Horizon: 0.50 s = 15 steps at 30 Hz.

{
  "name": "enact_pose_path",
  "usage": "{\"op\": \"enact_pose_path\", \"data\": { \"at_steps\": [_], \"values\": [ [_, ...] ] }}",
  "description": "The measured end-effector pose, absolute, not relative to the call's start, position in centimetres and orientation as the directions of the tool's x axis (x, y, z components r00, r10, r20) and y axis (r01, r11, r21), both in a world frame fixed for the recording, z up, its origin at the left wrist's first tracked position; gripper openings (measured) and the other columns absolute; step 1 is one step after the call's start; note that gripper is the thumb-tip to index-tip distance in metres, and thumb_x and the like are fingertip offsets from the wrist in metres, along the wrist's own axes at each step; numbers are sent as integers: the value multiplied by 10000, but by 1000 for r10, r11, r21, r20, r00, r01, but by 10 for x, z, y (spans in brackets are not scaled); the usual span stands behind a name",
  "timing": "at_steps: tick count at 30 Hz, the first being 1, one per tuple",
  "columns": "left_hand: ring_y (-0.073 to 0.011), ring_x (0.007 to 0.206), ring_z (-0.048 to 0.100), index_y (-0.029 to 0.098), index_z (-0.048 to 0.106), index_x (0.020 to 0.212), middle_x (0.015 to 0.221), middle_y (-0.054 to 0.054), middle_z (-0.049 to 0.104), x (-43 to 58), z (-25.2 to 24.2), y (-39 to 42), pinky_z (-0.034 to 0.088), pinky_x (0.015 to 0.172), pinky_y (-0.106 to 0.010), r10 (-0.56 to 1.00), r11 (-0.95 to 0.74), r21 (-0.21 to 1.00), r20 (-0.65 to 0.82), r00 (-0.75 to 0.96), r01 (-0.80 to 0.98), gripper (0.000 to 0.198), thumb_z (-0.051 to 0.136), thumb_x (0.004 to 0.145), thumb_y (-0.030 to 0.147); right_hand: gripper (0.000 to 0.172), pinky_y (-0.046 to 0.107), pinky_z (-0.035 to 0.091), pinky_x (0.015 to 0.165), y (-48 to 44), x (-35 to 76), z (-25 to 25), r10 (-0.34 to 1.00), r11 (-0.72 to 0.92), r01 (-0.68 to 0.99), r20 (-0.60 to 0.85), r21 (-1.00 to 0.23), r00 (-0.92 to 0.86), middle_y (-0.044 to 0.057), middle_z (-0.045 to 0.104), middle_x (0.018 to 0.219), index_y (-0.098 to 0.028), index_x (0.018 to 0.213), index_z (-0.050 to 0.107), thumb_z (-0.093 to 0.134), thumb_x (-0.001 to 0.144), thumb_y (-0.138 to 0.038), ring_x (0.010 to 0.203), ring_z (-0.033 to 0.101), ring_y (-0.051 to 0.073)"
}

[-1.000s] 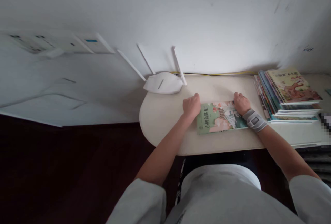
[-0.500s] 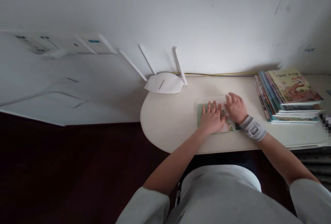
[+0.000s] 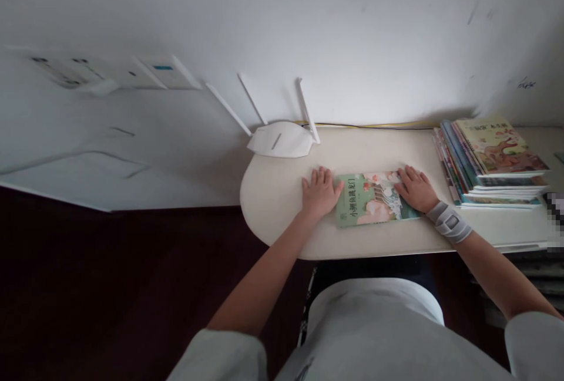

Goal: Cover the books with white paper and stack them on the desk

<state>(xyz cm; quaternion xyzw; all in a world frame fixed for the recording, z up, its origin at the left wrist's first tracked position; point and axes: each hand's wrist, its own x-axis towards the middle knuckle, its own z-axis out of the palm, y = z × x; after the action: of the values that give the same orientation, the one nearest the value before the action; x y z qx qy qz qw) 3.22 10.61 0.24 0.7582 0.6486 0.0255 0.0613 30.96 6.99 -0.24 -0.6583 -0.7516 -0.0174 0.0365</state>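
Observation:
A thin green picture book (image 3: 372, 198) lies flat and closed on the cream desk (image 3: 282, 205). My left hand (image 3: 319, 192) rests palm down on the desk with fingers spread, its thumb touching the book's left edge. My right hand (image 3: 415, 188) lies flat on the book's right end, fingers apart. A grey band with a small device wraps my right wrist (image 3: 448, 222).
A white router (image 3: 279, 137) with three antennas stands at the back of the desk by the wall. A stack of several picture books (image 3: 491, 161) sits at the right. A thin cable (image 3: 379, 126) runs along the wall. The floor on the left is dark.
Half a second ago both hands were together on top of the book; they have slid apart, the left onto the desk at the book's left edge, the right to its right end.

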Motion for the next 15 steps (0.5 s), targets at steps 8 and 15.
{"op": "enact_pose_path", "data": {
  "at_steps": [8, 15],
  "values": [
    [-323, 1286, 343, 200, 591, 1099, 1350, -126, 475, 32, 7, 107, 142, 1059, -566, 988, -156, 592, 106, 116, 791, 319, 511, 808, 306, 618, 435, 346, 971, 78, 312, -4, 973, 98, 938, 231, -332, -19, 175, 535, 1221, -84, 1342, 355, 502, 806, -356, 1128, 490, 271],
    [-180, 877, 614, 162, 451, 1278, 971, -89, 652, 31, 15, 111, 467, 805, -308, 988, -140, 806, 156, 22, 575, 475, 490, 824, 296, 533, 295, 475, 711, 84, 310, 4, 933, 189, 630, 337, -753, 122, 111, 564, 1061, -138, 1257, 459, 509, 783, -376, 760, 558, 143]
  ]
}}
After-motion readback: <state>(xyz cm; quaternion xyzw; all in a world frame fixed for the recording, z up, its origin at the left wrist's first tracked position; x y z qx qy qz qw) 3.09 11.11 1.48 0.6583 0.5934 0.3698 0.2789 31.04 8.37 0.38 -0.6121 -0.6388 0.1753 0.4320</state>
